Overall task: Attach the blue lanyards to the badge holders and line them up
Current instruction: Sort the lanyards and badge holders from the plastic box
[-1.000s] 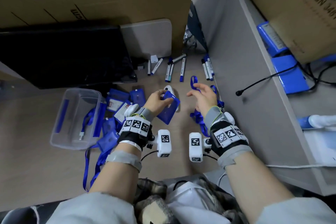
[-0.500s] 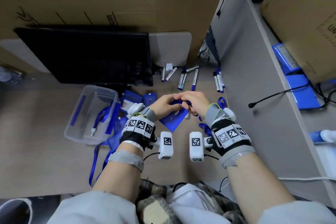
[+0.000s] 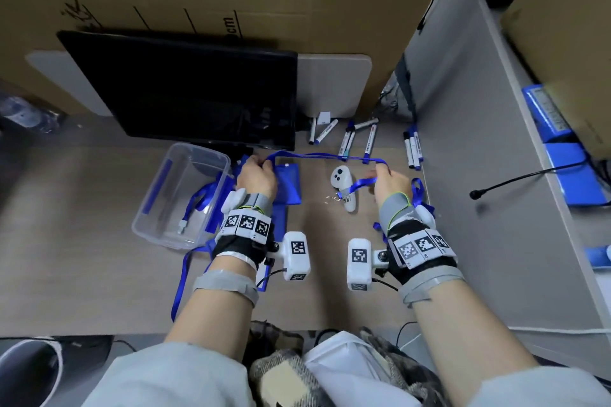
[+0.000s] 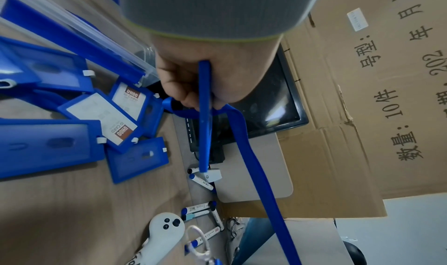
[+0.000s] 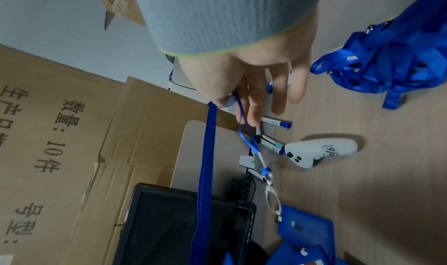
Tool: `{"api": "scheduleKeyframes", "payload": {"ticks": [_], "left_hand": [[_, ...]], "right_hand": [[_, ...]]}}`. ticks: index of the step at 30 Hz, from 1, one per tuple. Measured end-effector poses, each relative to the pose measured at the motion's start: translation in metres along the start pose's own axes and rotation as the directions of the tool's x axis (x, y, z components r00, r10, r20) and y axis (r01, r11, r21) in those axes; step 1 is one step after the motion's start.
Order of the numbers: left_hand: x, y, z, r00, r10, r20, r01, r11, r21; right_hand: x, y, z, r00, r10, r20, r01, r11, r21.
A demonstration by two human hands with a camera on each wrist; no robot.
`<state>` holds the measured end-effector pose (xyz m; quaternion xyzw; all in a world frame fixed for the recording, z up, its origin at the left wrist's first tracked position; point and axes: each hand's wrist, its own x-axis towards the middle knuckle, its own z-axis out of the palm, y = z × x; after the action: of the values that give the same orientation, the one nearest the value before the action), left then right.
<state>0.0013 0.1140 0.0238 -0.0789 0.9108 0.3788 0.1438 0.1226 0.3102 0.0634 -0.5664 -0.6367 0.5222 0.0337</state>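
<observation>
A blue lanyard (image 3: 324, 155) is stretched between my two hands above the desk. My left hand (image 3: 256, 175) grips a blue badge holder (image 3: 287, 182) together with one end of the strap; the left wrist view shows the holder (image 4: 204, 116) edge-on in my fist and the strap (image 4: 254, 164) running away. My right hand (image 3: 385, 177) pinches the strap (image 5: 205, 164) between thumb and forefinger. The lanyard's thin cord with its clip and metal ring (image 5: 266, 175) hangs from that hand, dangling over a white controller (image 3: 344, 187).
Loose badge holders (image 4: 96, 112) lie beside a clear plastic box (image 3: 178, 198) on the left. A bundle of lanyards (image 5: 387, 58) sits by the grey partition (image 3: 463, 142) on the right. A black monitor (image 3: 198, 92) and several markers (image 3: 367, 139) lie behind.
My hands were together at the desk's middle half a second ago. They have drawn apart sideways, pulling the lanyard out straight; the left hand carried the badge holder leftward.
</observation>
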Motion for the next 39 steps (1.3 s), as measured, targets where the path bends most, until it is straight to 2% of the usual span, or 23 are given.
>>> {"api": "scheduleKeyframes", "payload": {"ticks": [2,4,7,11,15,17,22,25,32,37,39], "left_hand": [[0.001,-0.001,0.001,1.0,-0.013,0.006,0.013,1.0,0.004],[0.001,0.0,0.001,0.998,0.007,0.065,-0.007,1.0,-0.001],[-0.007,0.003,0.002,0.964,0.058,0.26,-0.048,0.998,-0.043],[-0.016,0.001,0.004,0.878,0.215,0.429,-0.158,0.973,-0.166],[-0.018,-0.005,-0.004,0.724,0.329,0.607,-0.202,0.942,-0.269],[-0.018,-0.008,-0.008,0.699,0.331,0.634,-0.208,0.942,-0.263],[-0.02,-0.011,-0.011,0.695,0.297,0.654,-0.143,0.95,-0.279],[-0.019,-0.013,-0.019,0.668,0.328,0.668,-0.155,0.939,-0.306],[-0.018,-0.01,-0.027,0.737,0.326,0.593,-0.153,0.934,-0.324],[-0.019,-0.007,-0.029,0.768,0.337,0.545,-0.189,0.932,-0.309],[-0.017,-0.01,-0.029,0.754,0.371,0.542,-0.262,0.927,-0.27]], "right_hand": [[0.002,0.0,0.003,0.989,0.111,0.096,-0.124,0.982,0.144],[-0.005,-0.004,0.004,0.962,0.17,0.213,-0.217,0.951,0.221],[-0.017,-0.012,0.007,0.941,0.127,0.313,-0.215,0.941,0.262],[-0.027,-0.021,0.015,0.93,0.028,0.365,-0.144,0.945,0.295],[-0.037,-0.032,0.027,0.911,-0.012,0.412,-0.112,0.954,0.277],[-0.04,-0.036,0.033,0.902,-0.019,0.432,-0.107,0.958,0.267],[-0.044,-0.039,0.044,0.898,-0.038,0.438,-0.094,0.957,0.274],[-0.044,-0.04,0.05,0.903,-0.047,0.427,-0.08,0.958,0.275],[-0.043,-0.039,0.056,0.925,-0.052,0.377,-0.04,0.972,0.233],[-0.044,-0.04,0.055,0.917,-0.046,0.396,-0.077,0.954,0.288],[-0.046,-0.041,0.054,0.911,-0.061,0.407,-0.066,0.955,0.289]]}}
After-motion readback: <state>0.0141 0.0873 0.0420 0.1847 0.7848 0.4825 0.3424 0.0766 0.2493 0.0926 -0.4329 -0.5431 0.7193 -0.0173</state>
